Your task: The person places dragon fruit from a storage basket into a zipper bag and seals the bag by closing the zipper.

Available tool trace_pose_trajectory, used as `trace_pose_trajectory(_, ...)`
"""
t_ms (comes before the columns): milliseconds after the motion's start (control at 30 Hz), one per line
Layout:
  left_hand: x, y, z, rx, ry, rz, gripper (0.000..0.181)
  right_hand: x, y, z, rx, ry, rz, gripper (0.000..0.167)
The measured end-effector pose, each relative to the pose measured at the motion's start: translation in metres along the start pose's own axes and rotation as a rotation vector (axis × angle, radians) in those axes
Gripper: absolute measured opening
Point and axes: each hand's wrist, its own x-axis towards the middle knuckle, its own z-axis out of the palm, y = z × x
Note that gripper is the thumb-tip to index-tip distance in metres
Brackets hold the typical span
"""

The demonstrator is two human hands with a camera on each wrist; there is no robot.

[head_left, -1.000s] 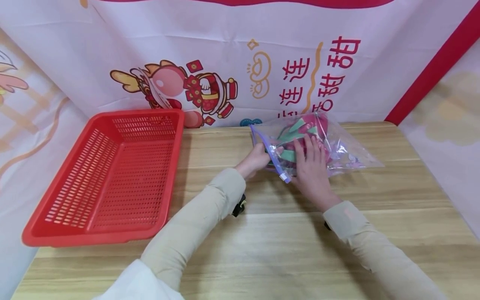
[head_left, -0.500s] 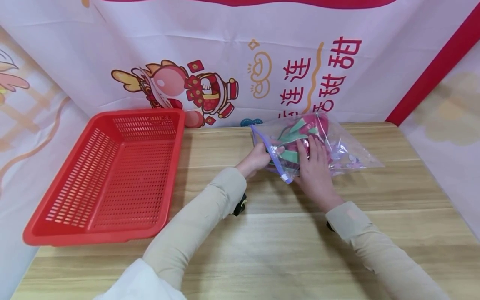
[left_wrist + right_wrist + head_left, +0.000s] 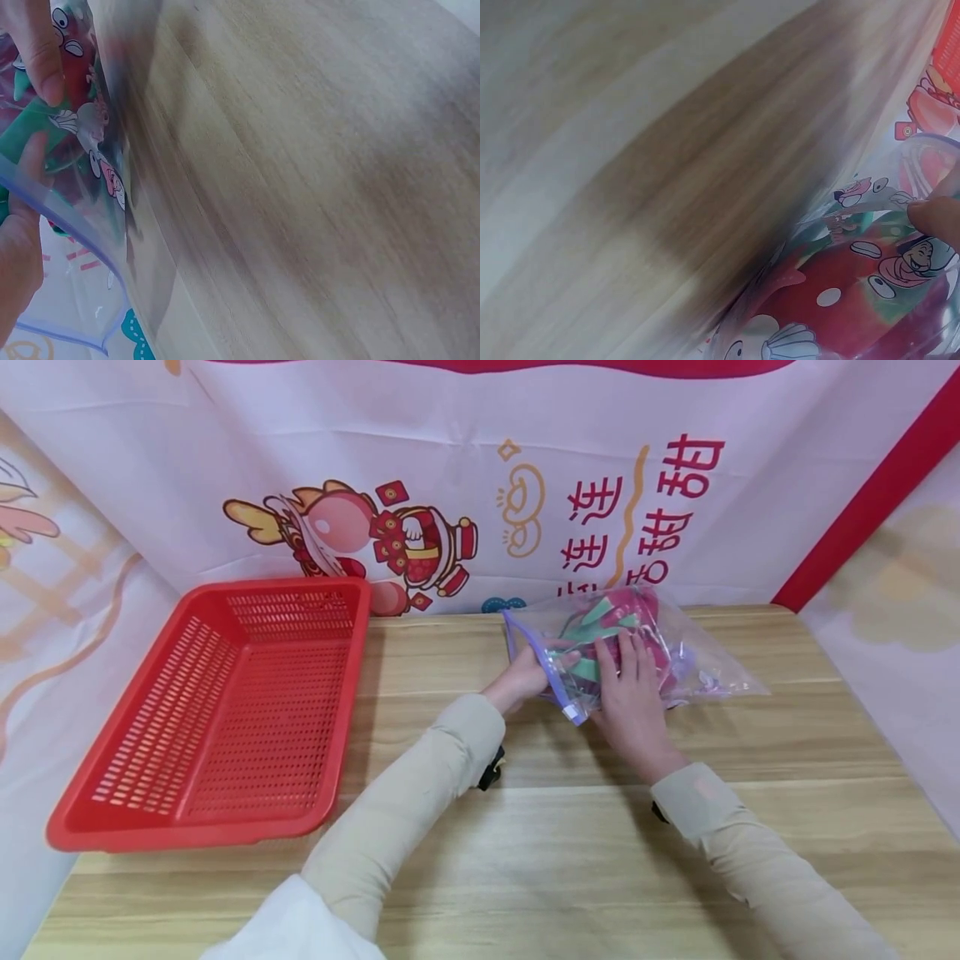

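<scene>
A clear zip bag (image 3: 697, 664) with a purple zip edge (image 3: 546, 670) lies against the back cloth. Inside are red-pink fruit-like things (image 3: 637, 610) with green leaf-like strips (image 3: 592, 633), apparently dragon fruit. My left hand (image 3: 525, 677) reaches through the bag's mouth. In the left wrist view its thumb (image 3: 34, 161) lies straight against a green part; its other fingers are mostly hidden. My right hand (image 3: 633, 710) rests on the bag from outside, fingers extended over the red fruit (image 3: 832, 307). Cartoon prints on the film partly cover the contents.
A red plastic basket (image 3: 255, 727) with slotted walls stands at the left on the wooden table (image 3: 525, 877). White printed cloth (image 3: 450, 410) hangs behind the table and along both sides. A black strap (image 3: 491, 770) is on the left wrist.
My left hand has moved a little right, deeper into the bag, and the green strips have shifted slightly right. My right hand first slid slightly right and down and has since stayed over the bag.
</scene>
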Motion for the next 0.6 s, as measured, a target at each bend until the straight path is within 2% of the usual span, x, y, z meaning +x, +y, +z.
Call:
trace_pose_trajectory(233, 0.0029, -0.0026, 0.0038, -0.025, 0.011, 0.03, 0.047, 0.0007, 0.0004, -0.0006, 0.003, -0.021, -0.001, 0.086)
trace_pose_trajectory(467, 0.005, -0.0025, 0.005, 0.061, 0.016, 0.049, 0.049, 0.0008, 0.0004, -0.0009, 0.031, -0.018, 0.003, 0.087)
trace_pose_trajectory(600, 0.0063, -0.0025, 0.0074, 0.066, 0.005, 0.045, 0.049, 0.0007, 0.0, 0.0, 0.046, -0.017, 0.0, 0.088)
